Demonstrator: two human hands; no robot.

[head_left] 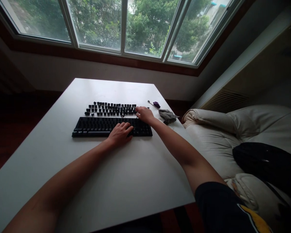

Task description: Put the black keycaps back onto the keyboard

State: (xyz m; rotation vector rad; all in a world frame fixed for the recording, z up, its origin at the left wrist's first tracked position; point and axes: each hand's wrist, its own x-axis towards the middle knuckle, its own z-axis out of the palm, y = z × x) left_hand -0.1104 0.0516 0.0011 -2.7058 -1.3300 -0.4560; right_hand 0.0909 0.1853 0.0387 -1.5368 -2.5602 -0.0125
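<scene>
Our desk (126, 168) holds the keyboard (94, 127), keycaps (111, 106) rowed behind, probably for order; our left hand (120, 132), fingers (127, 125) loose, likely steadies the keyboard; we cannot tell whether our right hand (145, 114) grips any.

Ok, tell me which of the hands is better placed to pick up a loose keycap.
Right, most likely. The right hand is at the right end of the rows of keycaps, while the left hand rests on the keyboard, farther from them.
</scene>
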